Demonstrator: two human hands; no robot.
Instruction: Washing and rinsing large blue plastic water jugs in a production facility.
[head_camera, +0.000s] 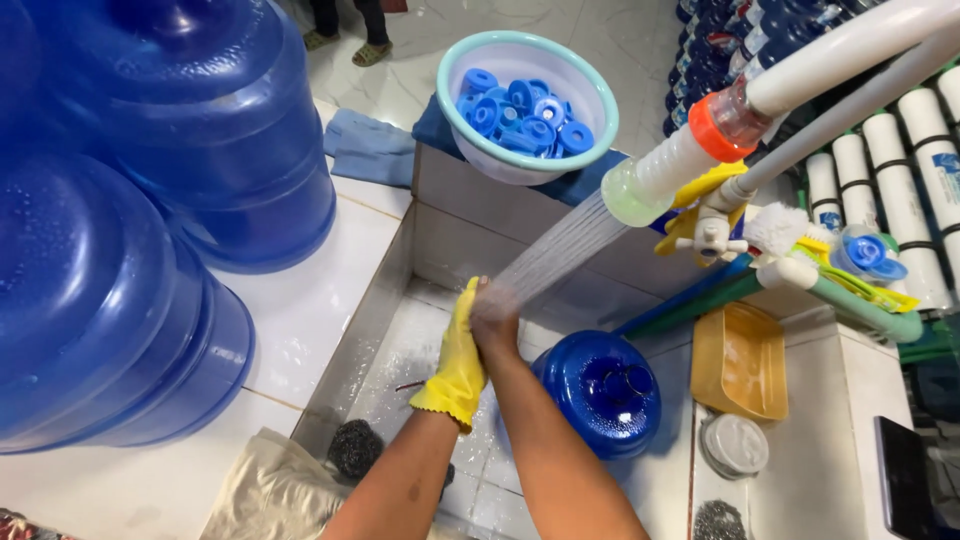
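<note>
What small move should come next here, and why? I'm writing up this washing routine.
Probably draw the bare right hand back out of the spray. It is pressed against the gloved left hand right where the water lands, seemingly being rinsed, while the blue jug sits untouched in the basin beside them.

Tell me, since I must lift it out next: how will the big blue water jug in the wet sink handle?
The big blue plastic water jug probably feels slippery, since spray wets the tiled sink. It looks empty, so likely light. Its round body may roll.

Glossy yellow rubber glove (458, 360) glistens wet. Translucent blue plastic jug (600, 392) shines. Coarse steel-wool scourer (355, 448) lies on smooth white tile (310, 300).
</note>
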